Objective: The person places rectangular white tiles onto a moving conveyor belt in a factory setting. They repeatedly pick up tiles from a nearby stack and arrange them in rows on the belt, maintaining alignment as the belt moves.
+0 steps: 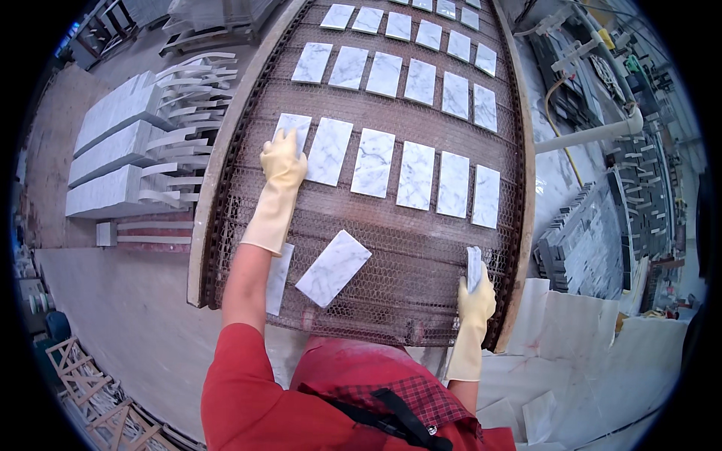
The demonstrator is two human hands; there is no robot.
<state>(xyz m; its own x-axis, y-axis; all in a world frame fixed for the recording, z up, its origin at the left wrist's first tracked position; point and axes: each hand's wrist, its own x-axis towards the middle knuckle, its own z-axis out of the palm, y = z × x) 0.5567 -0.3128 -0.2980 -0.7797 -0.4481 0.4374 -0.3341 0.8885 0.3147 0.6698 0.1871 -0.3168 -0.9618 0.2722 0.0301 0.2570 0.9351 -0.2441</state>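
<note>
My left hand (283, 159), in a pale rubber glove, is at the leftmost white marble tile (298, 124) of the nearest full row. Its bent fingers grip the tile, and the hand hides the tile's lower part. Near the right rail, my right hand (476, 299), gloved alike, is closed on a marble tile (473, 267) standing almost edge-on; whether more than one is held, I cannot tell. Between the hands, a loose marble tile (334, 268) lies askew on the brown mesh conveyor (406, 282). Under my left forearm another tile (278, 284) is partly hidden.
Further rows of grey-veined tiles (386, 74) run up the mesh. Raised rails (213, 195) border the conveyor. Strapped stone stacks (113, 154) stand to the left. At the right are a white pipe (590, 135), stacked dark strips (653, 188) and a grey slab stack (587, 244).
</note>
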